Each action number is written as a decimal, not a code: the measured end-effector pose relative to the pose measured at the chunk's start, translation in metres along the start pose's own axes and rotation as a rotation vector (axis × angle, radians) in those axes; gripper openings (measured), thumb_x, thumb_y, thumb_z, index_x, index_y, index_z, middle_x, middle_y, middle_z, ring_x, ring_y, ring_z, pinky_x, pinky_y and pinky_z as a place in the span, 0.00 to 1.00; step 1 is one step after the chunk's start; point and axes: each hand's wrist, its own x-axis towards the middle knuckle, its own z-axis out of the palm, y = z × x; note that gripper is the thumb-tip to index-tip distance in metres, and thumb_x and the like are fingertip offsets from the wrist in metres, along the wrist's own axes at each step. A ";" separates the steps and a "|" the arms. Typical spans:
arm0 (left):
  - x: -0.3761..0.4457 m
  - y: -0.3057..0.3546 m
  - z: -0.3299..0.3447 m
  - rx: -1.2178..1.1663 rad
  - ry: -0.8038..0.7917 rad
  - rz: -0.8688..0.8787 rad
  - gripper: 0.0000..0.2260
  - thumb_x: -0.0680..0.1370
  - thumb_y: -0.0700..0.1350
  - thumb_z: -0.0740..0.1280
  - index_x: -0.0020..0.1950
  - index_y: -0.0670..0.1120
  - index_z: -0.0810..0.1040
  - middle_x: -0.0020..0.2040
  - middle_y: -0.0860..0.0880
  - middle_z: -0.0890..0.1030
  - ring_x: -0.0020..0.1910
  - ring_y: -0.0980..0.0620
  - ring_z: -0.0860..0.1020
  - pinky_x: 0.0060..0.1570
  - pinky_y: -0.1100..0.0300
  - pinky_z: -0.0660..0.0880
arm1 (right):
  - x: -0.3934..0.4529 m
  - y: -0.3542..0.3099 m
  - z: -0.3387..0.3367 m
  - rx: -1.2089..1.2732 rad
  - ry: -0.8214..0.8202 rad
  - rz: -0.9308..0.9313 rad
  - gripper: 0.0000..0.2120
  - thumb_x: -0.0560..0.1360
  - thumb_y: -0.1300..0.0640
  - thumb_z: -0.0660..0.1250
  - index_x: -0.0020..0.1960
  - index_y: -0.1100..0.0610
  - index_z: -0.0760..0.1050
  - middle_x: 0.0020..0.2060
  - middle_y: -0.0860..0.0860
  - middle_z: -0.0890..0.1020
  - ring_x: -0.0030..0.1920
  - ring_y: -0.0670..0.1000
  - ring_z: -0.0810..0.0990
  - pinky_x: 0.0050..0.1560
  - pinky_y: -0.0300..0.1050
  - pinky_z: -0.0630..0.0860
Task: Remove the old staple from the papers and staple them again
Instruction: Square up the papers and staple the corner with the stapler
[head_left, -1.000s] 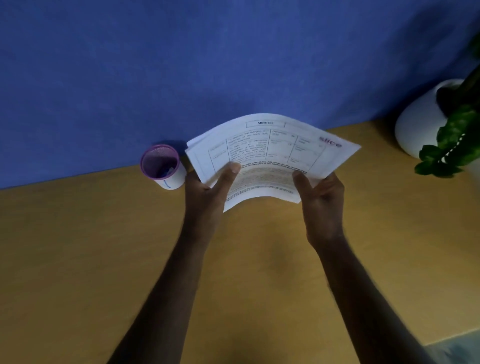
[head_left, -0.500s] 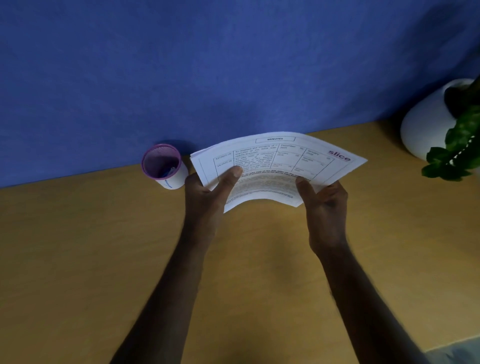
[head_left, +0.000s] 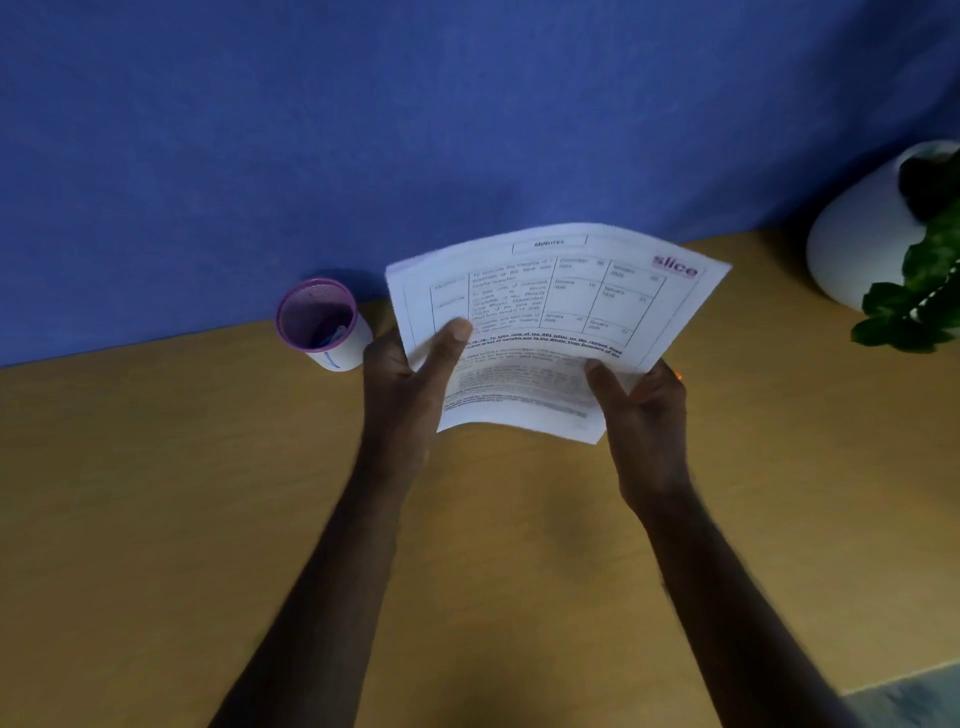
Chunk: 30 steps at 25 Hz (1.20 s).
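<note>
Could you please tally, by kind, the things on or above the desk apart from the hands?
Sets of papers: 1
Purple-rimmed cups: 1
White plant pots: 1
Total: 3

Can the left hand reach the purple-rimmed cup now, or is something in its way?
Probably not yet: the left hand grips the papers. The purple-rimmed cup stands just beside it with nothing between, so it would need to let go first.
</note>
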 end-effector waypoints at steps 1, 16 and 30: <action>0.004 0.002 -0.002 0.003 -0.012 0.015 0.09 0.80 0.48 0.70 0.59 0.56 0.86 0.57 0.49 0.88 0.59 0.45 0.86 0.56 0.48 0.83 | -0.002 -0.001 -0.004 -0.003 -0.023 0.007 0.14 0.79 0.62 0.69 0.62 0.50 0.82 0.57 0.46 0.88 0.57 0.48 0.86 0.52 0.39 0.82; -0.001 -0.096 -0.027 0.414 0.054 -0.257 0.07 0.83 0.47 0.66 0.53 0.51 0.84 0.45 0.61 0.88 0.48 0.55 0.86 0.51 0.51 0.81 | 0.034 0.072 -0.059 -0.817 0.281 0.004 0.29 0.74 0.61 0.74 0.72 0.63 0.70 0.66 0.62 0.72 0.67 0.64 0.72 0.68 0.54 0.72; -0.011 -0.117 -0.036 0.313 0.041 -0.246 0.08 0.84 0.46 0.66 0.55 0.56 0.84 0.53 0.56 0.89 0.52 0.54 0.87 0.53 0.55 0.83 | 0.047 0.044 -0.054 -0.502 0.429 -0.002 0.14 0.75 0.53 0.75 0.55 0.59 0.80 0.51 0.54 0.84 0.46 0.45 0.82 0.51 0.39 0.78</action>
